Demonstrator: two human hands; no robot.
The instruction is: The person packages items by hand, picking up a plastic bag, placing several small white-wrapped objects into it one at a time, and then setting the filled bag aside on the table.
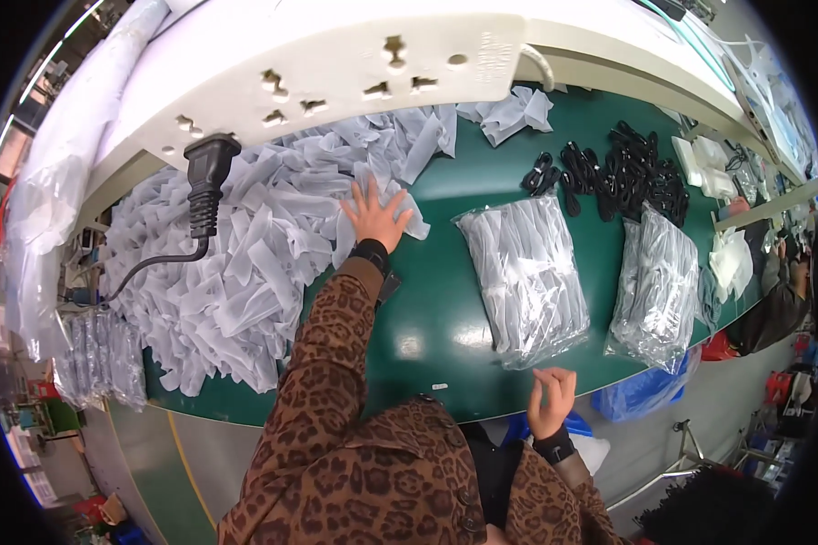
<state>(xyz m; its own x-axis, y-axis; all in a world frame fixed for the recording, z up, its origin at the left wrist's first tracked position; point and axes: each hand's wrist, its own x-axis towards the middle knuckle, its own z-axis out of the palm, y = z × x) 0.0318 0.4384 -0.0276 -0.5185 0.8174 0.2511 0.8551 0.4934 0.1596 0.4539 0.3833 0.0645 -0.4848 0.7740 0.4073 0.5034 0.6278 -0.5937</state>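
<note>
My left hand (375, 214) reaches out flat, fingers spread, onto the edge of a big heap of small white plastic sleeves (245, 263) on the green table (427, 300). My right hand (551, 401) hovers at the near table edge, fingers loosely curled, holding nothing I can see. It is just below a clear bag packed with grey pieces (525, 277). Both arms wear a leopard-print sleeve and a black wristband.
A second packed clear bag (656, 286) lies to the right. Black cable bundles (623, 173) sit behind the bags. A white power strip (336, 73) with a black plug (207, 177) hangs overhead. More white sleeves (513, 113) lie at the back. A blue bag (641, 391) hangs below the table edge.
</note>
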